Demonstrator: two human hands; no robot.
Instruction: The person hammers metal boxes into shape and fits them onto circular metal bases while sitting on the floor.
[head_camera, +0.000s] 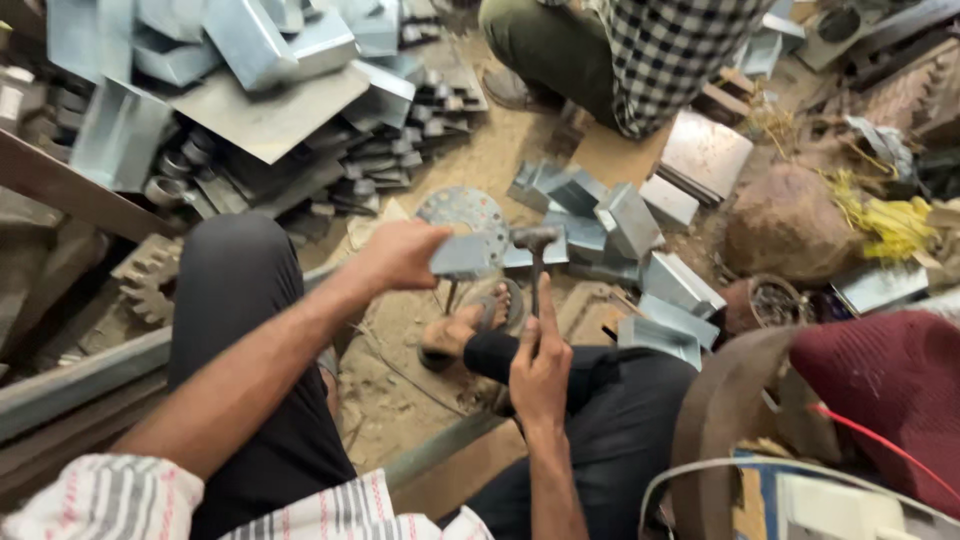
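My left hand (403, 254) grips a small bent sheet-metal piece (464, 256) and holds it above the dirt floor, in front of my sandalled foot (468, 330). My right hand (540, 368) is closed around the handle of a hammer (536, 244), index finger stretched along the shaft. The hammer's head sits right beside the metal piece, at its right edge. A round perforated metal disc (462, 210) lies on the ground just beyond them.
Several folded metal pieces (620, 225) lie scattered ahead to the right. A big heap of sheet-metal boxes (250, 70) fills the upper left. Another person in a checked shirt (670, 50) squats at the top. A rock (785, 225) and a dark red cushion (890, 390) are at right.
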